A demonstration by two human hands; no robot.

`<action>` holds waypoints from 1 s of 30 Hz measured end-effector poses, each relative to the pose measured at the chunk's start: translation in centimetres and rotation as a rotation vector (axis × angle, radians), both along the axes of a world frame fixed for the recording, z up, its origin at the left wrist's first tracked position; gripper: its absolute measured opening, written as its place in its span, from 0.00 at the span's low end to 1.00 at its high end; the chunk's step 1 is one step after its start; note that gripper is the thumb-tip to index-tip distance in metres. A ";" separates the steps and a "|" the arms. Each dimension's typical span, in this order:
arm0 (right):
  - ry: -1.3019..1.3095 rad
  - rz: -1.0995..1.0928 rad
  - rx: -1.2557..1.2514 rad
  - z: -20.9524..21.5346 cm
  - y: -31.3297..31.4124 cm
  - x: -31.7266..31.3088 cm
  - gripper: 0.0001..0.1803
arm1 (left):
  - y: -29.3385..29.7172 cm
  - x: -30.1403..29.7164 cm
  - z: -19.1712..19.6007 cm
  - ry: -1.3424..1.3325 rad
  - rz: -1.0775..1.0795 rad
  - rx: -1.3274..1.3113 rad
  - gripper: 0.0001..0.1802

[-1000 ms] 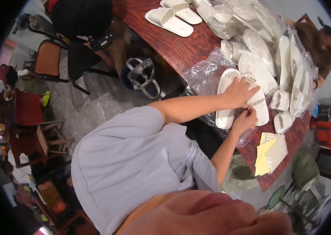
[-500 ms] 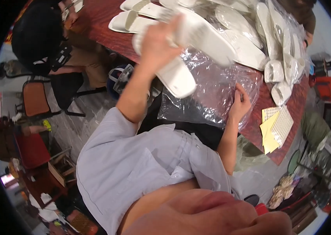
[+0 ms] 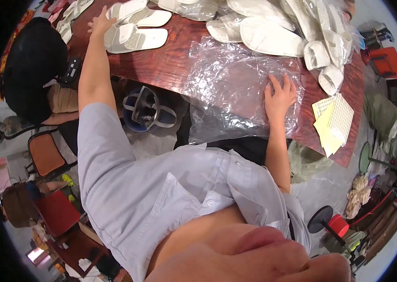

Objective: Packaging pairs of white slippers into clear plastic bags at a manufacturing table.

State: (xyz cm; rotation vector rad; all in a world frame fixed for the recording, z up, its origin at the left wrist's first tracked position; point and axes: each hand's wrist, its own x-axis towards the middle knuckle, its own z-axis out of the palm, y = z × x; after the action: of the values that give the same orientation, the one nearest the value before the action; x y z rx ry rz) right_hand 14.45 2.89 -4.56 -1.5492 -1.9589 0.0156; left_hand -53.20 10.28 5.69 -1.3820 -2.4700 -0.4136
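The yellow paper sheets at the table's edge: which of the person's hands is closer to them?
Right. The right hand lies flat on the clear plastic bag, just beside the yellow paper sheets; the left hand reaches far across to the white slippers.

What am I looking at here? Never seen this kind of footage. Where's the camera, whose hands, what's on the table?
There is no machine: a person is working with bare hands. The single picture comes from a wide fisheye camera worn on the person's head and looking down, so straight edges bend and their own shirt fills the lower part. Left and right match the person's own. The left hand reaches far out and rests on a pair of white slippers on the reddish wooden table. The right hand lies flat, fingers spread, on a clear plastic bag. Neither hand grips anything. More white slippers are heaped at the far side, and yellow paper sheets lie to the right.
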 end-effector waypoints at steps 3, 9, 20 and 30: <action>-0.028 -0.012 -0.016 0.0 -0.2 0.1 0.21 | 2.8 5.8 1.5 0.243 0.091 -0.041 0.45; -0.061 -0.061 -0.005 -0.7 -0.1 1.3 0.20 | -5.1 39.9 10.0 -0.332 -0.857 -0.012 0.26; 0.122 0.069 -0.146 -0.2 0.7 3.2 0.20 | -10.5 54.4 -8.6 -0.152 -1.118 -0.028 0.35; 0.370 0.359 -0.172 5.6 4.0 5.6 0.24 | -9.8 53.2 -10.1 -0.045 -1.247 -0.005 0.35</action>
State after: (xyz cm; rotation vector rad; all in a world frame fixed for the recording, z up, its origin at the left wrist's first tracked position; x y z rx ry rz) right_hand 20.08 6.91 1.04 -1.1713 -1.9390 0.5910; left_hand 0.01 0.49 -4.43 -2.7595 -1.3042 -0.6432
